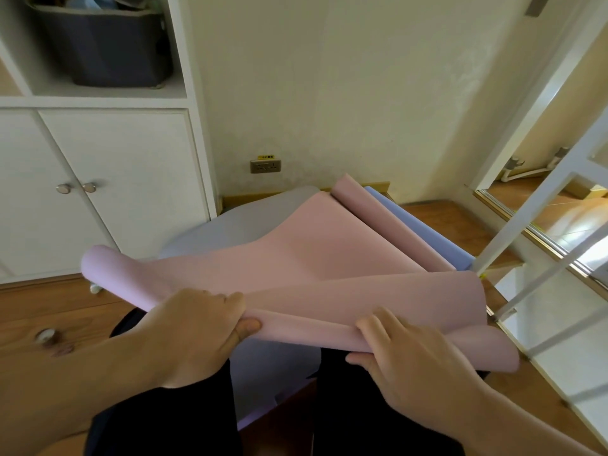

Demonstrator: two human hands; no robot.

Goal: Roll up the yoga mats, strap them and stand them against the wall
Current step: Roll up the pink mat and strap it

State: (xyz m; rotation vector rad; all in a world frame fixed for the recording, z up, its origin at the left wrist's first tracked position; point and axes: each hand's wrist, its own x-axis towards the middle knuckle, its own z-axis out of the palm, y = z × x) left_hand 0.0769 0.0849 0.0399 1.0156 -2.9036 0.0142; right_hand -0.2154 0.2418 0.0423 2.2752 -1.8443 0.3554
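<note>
A pink yoga mat (316, 248) stretches from my lap toward the wall, its near end curled into a loose roll and its far end curled up too. My left hand (194, 334) grips the near roll left of centre, fingers over the top and thumb underneath. My right hand (404, 353) grips the same roll further right. A blue-lavender mat (437, 238) lies under the pink one, showing along its right side. A grey-lavender mat (237, 225) spreads on the floor beneath, reaching between my dark trouser legs.
A white cabinet (108, 179) with two knobbed doors stands at the left, a dark bin (108, 44) on its shelf. The cream wall (329, 93) with a socket (265, 166) is straight ahead. A white-framed glass door (539, 225) stands at the right. Wooden floor surrounds the mats.
</note>
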